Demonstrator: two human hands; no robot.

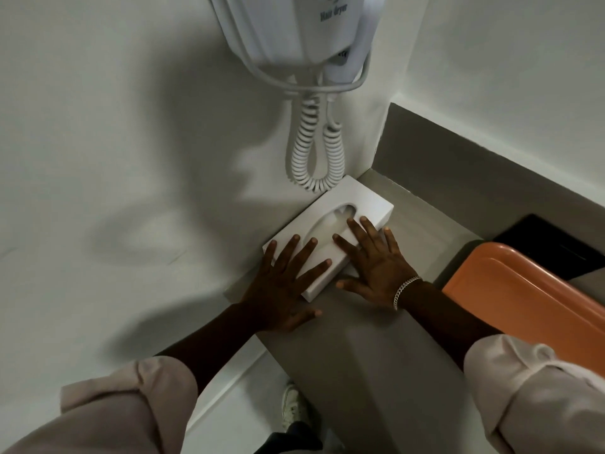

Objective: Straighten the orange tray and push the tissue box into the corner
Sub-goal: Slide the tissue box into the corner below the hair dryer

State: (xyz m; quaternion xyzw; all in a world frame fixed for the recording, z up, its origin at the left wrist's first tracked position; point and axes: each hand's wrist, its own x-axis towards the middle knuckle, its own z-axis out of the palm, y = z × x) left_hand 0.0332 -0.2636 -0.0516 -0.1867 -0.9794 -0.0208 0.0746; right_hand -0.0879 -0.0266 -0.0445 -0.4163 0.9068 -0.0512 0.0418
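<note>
Both palms flat, fingers spread: left hand (281, 286) and right hand (376, 260) on white tissue box (357, 198); push evenly along wall into corner, avoid skewing.

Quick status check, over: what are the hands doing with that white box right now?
Left hand and right hand flat on tissue box. Box along the wall, close to corner. Orange tray off right, untouched. Nothing in the way.

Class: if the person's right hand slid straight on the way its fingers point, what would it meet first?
Probably the grey backsplash strip at the corner: the right hand points along the white rectangular tissue box, with only bare grey counter ahead. Depth is uncertain.
</note>
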